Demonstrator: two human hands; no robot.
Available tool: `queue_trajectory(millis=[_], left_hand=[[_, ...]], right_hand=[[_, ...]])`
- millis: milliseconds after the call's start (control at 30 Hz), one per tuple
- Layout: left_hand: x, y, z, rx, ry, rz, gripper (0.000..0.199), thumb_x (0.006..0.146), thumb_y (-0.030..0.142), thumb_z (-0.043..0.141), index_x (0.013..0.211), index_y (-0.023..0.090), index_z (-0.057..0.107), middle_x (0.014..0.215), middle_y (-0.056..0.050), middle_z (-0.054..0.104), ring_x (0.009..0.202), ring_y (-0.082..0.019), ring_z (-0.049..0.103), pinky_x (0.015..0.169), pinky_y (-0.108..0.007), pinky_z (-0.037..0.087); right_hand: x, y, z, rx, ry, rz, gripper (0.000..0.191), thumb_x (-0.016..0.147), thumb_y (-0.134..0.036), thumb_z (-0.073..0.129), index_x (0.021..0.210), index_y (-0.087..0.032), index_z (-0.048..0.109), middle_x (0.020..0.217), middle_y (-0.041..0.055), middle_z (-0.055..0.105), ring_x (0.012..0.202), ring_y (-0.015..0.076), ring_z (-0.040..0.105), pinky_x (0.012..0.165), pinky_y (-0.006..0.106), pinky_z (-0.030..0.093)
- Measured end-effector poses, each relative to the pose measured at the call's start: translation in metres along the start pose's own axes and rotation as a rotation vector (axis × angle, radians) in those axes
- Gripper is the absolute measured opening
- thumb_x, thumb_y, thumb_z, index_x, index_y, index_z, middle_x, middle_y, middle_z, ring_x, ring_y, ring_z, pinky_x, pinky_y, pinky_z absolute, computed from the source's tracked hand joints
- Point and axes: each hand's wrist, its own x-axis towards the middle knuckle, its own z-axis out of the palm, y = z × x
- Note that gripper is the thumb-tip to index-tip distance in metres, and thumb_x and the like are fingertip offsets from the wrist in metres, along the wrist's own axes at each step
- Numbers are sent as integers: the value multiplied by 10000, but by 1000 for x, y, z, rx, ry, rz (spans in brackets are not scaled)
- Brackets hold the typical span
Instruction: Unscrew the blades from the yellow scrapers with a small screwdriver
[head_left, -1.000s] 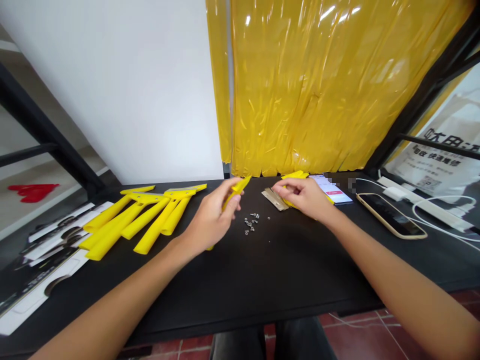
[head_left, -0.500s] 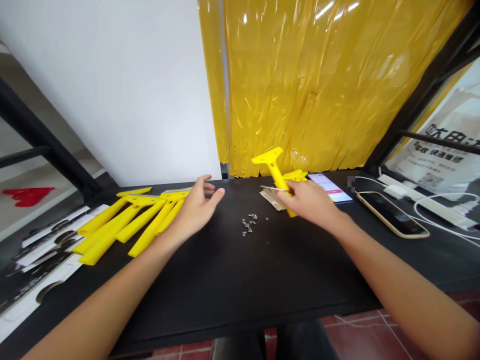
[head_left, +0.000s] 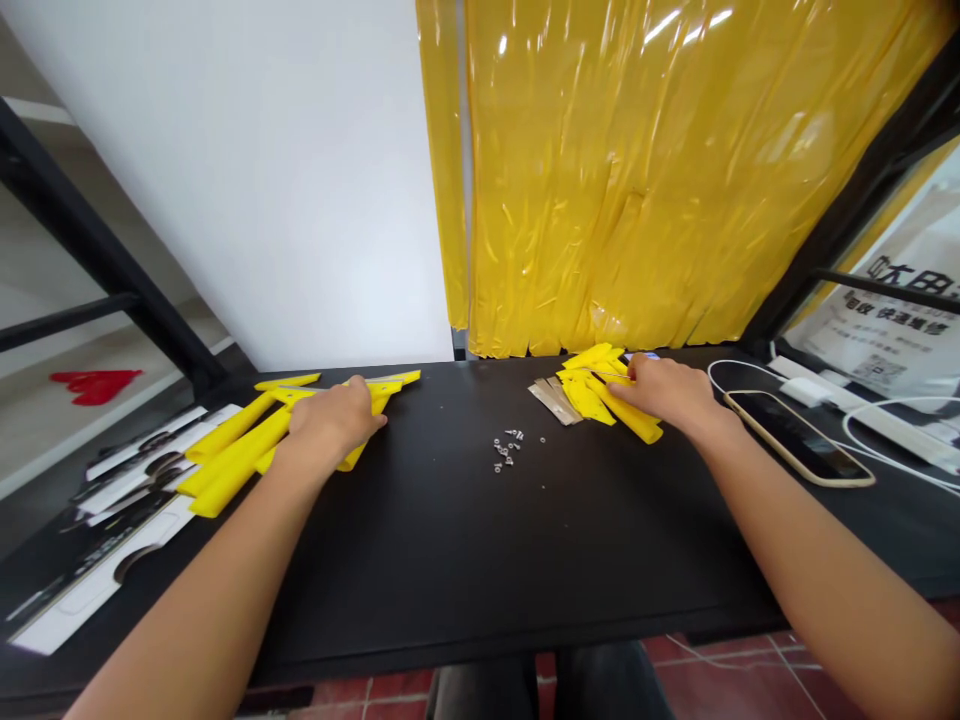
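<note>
My left hand (head_left: 334, 420) lies curled over a fanned pile of yellow plastic scrapers (head_left: 232, 460) with thin metal edges, hiding their middle. My right hand (head_left: 664, 390) rests at the far right of the table, its fingers on a smaller heap of yellow scrapers (head_left: 589, 400). A handle (head_left: 634, 420) runs under those fingers. Just left of that heap lie several steel blades (head_left: 555, 400). Between my hands, a small scatter of metal screws (head_left: 504, 450) sits on the black table (head_left: 487, 560).
A smartphone (head_left: 795, 437), white cables and a white power strip (head_left: 862, 420) lie to the right. White packaging cards (head_left: 127, 520) overlap the left table edge. A yellow plastic curtain (head_left: 600, 180) hangs behind the table. The tiled floor shows below the front edge.
The scraper raised in my right hand has come down onto the right heap. My left hand has moved left from open above the table onto the left pile.
</note>
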Motion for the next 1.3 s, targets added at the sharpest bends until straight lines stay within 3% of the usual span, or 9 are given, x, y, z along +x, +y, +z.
queue_trajectory(millis=[200, 367, 533, 633, 800, 867, 933, 1033, 1300], left_hand=[[10, -9, 3, -112, 14, -11, 622, 867, 671, 472, 1169, 148, 621, 1251, -275, 668, 1122, -453, 638, 837, -535, 511], [18, -17, 7, -139, 40, 2, 489, 917, 523, 458, 1154, 144, 656, 1239, -282, 666, 1142, -454, 636, 844, -535, 505], [15, -15, 7, -105, 96, -15, 438, 933, 448, 444, 1151, 141, 667, 1209, -275, 677, 1108, -441, 647, 813, -498, 509], [4, -6, 0, -125, 197, 18, 437, 974, 359, 378, 1255, 131, 624, 1133, -251, 699, 1051, -413, 666, 804, -473, 505], [-21, 19, -14, -385, 453, 282, 483, 1020, 314, 334, 1464, 223, 501, 1112, -170, 660, 970, -322, 670, 829, -428, 507], [-30, 30, -17, -685, 357, 400, 468, 1015, 371, 407, 1453, 241, 511, 1047, -118, 660, 841, -244, 664, 738, -356, 528], [-38, 41, -17, -1030, 123, 455, 491, 985, 456, 499, 1434, 256, 505, 922, -60, 623, 613, -160, 593, 535, -281, 494], [-48, 54, -13, -1367, -183, 506, 423, 957, 482, 569, 1311, 251, 544, 845, -17, 570, 510, -114, 530, 404, -234, 438], [-56, 76, 2, -1634, -605, 507, 334, 940, 429, 615, 1192, 221, 546, 950, -85, 691, 483, -122, 586, 366, -223, 438]], right_hand=[[2, 5, 1, 28, -11, -4, 610, 864, -708, 441, 1079, -203, 707, 1098, 197, 726, 986, 409, 695, 736, 461, 489], [-4, -2, -12, 161, 161, -1, 692, 867, -769, 428, 1151, -185, 670, 970, 176, 741, 910, 387, 691, 691, 416, 457], [-15, -21, -25, 598, 413, -253, 544, 1013, -598, 327, 968, -199, 695, 841, 100, 721, 801, 264, 668, 698, 351, 435], [-26, -35, -27, 715, 511, -420, 423, 1022, -490, 415, 875, -192, 677, 868, 90, 709, 834, 240, 652, 737, 335, 440], [-45, -53, -26, 816, 360, -531, 274, 1004, -437, 513, 969, -216, 672, 854, 33, 713, 748, 189, 637, 680, 294, 429], [-51, -58, -25, 834, 314, -527, 291, 1024, -436, 474, 996, -224, 671, 891, 34, 724, 774, 190, 648, 687, 295, 431], [-56, -63, -24, 859, 293, -520, 293, 1042, -417, 435, 1056, -229, 659, 920, 37, 723, 790, 187, 652, 691, 296, 435], [-61, -67, -23, 908, 296, -508, 224, 1018, -386, 499, 1133, -232, 614, 795, 6, 670, 660, 161, 594, 607, 285, 411], [-76, -74, -23, 1046, 351, -665, 133, 988, -357, 584, 1008, -243, 649, 945, 30, 715, 799, 166, 659, 681, 281, 492]])
